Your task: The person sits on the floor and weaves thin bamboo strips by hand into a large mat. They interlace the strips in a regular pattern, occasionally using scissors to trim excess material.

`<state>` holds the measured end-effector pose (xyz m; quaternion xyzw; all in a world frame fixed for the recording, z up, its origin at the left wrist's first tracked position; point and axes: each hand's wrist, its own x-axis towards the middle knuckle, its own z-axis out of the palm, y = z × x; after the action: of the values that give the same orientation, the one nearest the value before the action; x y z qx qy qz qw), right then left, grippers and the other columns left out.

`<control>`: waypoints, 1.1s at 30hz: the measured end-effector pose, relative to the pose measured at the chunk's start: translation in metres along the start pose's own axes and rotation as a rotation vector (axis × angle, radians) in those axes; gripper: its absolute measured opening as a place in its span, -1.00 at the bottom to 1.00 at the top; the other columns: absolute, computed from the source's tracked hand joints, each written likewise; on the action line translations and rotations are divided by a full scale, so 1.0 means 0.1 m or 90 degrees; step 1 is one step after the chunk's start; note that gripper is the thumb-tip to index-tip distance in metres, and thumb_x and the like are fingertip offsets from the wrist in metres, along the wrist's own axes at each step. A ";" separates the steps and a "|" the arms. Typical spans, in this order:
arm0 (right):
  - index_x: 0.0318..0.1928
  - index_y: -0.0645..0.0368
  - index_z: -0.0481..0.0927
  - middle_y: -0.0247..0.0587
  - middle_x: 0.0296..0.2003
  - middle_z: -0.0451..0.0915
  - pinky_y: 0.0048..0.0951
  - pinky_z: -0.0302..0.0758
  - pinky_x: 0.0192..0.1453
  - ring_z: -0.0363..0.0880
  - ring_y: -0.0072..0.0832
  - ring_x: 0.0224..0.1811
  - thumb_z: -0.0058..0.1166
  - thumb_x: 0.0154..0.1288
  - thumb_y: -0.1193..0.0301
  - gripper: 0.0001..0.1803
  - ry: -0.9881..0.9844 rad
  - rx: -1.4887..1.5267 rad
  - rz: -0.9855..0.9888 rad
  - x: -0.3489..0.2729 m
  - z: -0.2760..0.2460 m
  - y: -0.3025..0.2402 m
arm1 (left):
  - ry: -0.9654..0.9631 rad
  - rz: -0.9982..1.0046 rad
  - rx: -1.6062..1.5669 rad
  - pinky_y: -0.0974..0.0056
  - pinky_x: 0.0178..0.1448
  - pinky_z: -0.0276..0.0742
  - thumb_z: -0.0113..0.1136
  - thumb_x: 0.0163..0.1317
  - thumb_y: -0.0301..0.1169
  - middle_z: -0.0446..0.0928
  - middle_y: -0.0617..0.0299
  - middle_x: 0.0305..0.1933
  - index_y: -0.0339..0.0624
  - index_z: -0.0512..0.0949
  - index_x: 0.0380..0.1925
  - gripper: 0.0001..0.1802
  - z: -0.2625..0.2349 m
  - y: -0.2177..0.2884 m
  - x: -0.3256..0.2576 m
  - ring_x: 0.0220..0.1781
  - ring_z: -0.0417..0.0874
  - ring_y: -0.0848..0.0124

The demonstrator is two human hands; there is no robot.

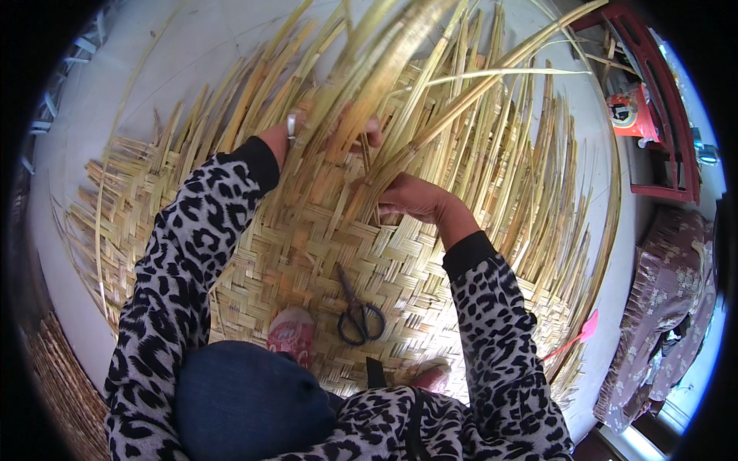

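A large woven mat [323, 269] of pale yellow-green split reed strips spreads out before me, its loose ends fanning toward the far side. Partly hidden behind raised strips, my left hand [372, 131] is closed around a bundle of reed strips [384, 73] that stands up toward the camera; a silvery band circles that wrist. My right hand [413, 197] is just nearer and to the right, bent at the wrist, its fingers closed on strips at the edge of the tight weave. Scissors with dark handles [352, 303] lie on the mat below the hands.
My pink shoes [292, 335] rest on the mat, near my dark-blue-covered knee [254, 399]. At right are a pink fly-swatter-like paddle [590, 326], a dark red frame [673, 107], a red packet [633, 115] and a flowered cloth [669, 284]. Brown stalks [65, 384] lie at lower left.
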<state>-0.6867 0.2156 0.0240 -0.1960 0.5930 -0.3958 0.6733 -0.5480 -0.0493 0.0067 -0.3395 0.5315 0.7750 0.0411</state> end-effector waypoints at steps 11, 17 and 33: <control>-0.31 0.26 0.53 -0.38 -0.41 0.47 -0.47 0.35 -0.32 0.40 -0.57 -0.38 0.04 0.17 0.43 -0.85 0.081 0.043 -0.027 0.20 -0.01 0.42 | 0.186 0.069 -0.002 0.42 -0.27 0.59 0.24 0.31 -0.31 0.62 0.38 -0.29 -0.11 0.61 -0.09 -0.78 -0.35 -0.12 -0.41 -0.34 0.64 0.54; -0.18 0.30 0.56 -0.37 -0.36 0.44 -0.44 0.42 -0.12 0.40 -0.50 -0.28 0.04 0.13 0.46 -0.75 0.168 -0.125 -0.078 0.27 0.20 0.49 | 0.340 -0.022 -0.054 0.42 -0.42 0.52 0.34 0.23 -0.33 0.64 0.42 -0.38 -0.04 0.62 -0.17 -0.81 -0.49 -0.60 -0.65 -0.42 0.67 0.54; 0.07 0.32 0.49 0.17 -0.10 0.59 -0.15 0.47 0.12 0.55 0.05 0.01 0.11 0.09 0.37 -0.49 0.520 -0.078 -0.232 0.71 0.39 0.91 | 0.428 0.164 -0.125 0.39 -0.33 0.55 0.35 0.23 -0.33 0.66 0.30 -0.31 -0.07 0.60 -0.20 -0.81 -1.29 -0.35 -1.12 -0.29 0.70 0.45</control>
<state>-0.6237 0.2086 -0.0794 -0.1643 0.7883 -0.5169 0.2905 -0.3852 -0.1106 0.0164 -0.5077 0.4767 0.6662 -0.2667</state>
